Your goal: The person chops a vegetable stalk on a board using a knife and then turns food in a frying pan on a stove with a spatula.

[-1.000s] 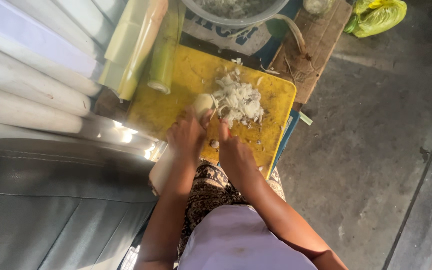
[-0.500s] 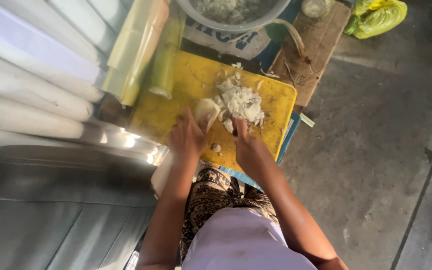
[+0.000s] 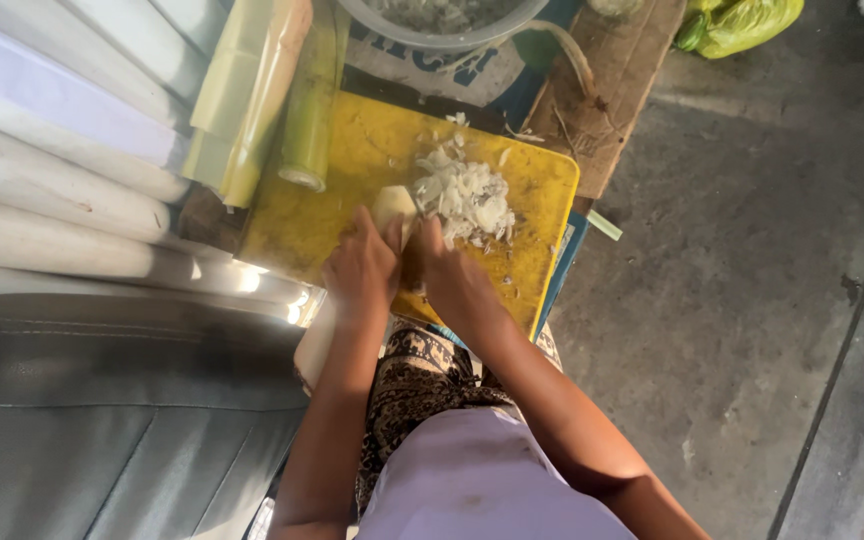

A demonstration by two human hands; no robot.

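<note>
A yellow cutting board (image 3: 332, 210) lies in front of me on the ground. My left hand (image 3: 360, 268) grips a pale stalk piece (image 3: 393, 207) standing on the board. My right hand (image 3: 452, 280) is closed beside it, its fingers against the stalk; whether it holds a knife is hidden. A heap of white chopped shreds (image 3: 467, 195) sits just beyond my fingers, toward the board's far right.
Long pale green stalks (image 3: 262, 90) and a cut green stem (image 3: 309, 130) lie along the board's left. A grey bowl (image 3: 442, 20) of shreds stands beyond it, next to brown cardboard (image 3: 612, 90). A green bag (image 3: 742, 22) lies far right on the concrete floor (image 3: 752, 300).
Both hands stayed at the stalk by the shred heap; my right hand has drawn closer to the left. The camera view shifted slightly.
</note>
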